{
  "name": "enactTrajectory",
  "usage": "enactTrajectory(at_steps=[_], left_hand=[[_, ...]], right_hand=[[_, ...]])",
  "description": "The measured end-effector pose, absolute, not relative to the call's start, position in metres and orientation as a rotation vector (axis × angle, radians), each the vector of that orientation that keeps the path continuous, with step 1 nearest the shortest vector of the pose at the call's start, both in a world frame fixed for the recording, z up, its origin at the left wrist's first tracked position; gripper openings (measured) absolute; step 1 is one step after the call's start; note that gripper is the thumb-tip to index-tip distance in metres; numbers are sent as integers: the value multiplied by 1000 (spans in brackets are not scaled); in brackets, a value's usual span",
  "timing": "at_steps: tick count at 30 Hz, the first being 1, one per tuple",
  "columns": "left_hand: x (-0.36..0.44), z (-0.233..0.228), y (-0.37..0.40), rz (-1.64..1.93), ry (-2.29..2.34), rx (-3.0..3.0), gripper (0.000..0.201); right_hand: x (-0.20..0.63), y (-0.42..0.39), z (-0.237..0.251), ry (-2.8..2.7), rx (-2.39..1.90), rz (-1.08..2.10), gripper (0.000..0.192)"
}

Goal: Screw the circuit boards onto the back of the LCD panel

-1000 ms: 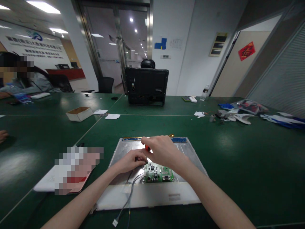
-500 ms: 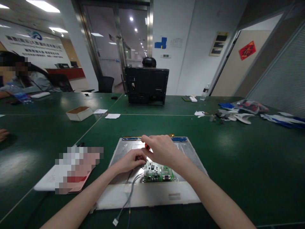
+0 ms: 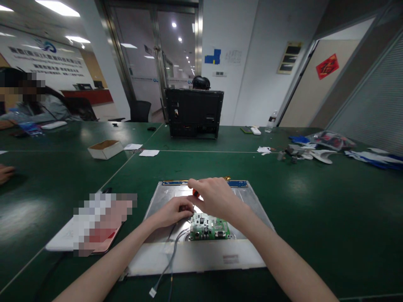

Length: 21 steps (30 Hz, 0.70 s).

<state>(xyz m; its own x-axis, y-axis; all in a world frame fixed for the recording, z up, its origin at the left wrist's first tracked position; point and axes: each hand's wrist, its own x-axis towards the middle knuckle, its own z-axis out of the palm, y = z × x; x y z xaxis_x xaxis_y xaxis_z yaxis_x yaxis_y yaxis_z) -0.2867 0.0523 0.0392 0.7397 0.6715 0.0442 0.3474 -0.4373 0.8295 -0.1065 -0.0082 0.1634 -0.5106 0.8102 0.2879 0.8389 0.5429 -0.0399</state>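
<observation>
A green circuit board (image 3: 209, 227) lies on the silver metal back of a flat display panel (image 3: 248, 209). My right hand (image 3: 214, 195) is closed round a screwdriver (image 3: 195, 193) with a red-orange and black handle, mostly covered by the fingers. Its thin shaft points down at the board's upper left corner. There my left hand (image 3: 176, 210) is closed, thumb and fingers pinched beside the shaft; what they hold, if anything, is hidden. Grey wires (image 3: 174, 251) run from the board's left side over the panel's white strip to a white connector (image 3: 153, 292).
Left of the panel lie a white item (image 3: 61, 239) and a pink item (image 3: 102, 241), partly blurred. Farther off are an open box (image 3: 105, 150), papers (image 3: 149, 153) and a black monitor (image 3: 194, 112). Gloves and bits (image 3: 302, 152) lie at the right. A person (image 3: 53, 105) sits far left.
Both hands stay at the board's upper left corner, and the right hand has shifted very slightly. The head behind the black monitor has moved a little to the right.
</observation>
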Motion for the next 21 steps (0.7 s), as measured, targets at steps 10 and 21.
enactTrajectory(at_steps=[10,21], left_hand=[[-285,44,50,501,790,2094,9],[-285,45,50,506,738,2100,8]], right_hand=[[-106,-7,161,-2496,-1359,-141,19],[-105,-7,162,-2503,-1330,-107,13]])
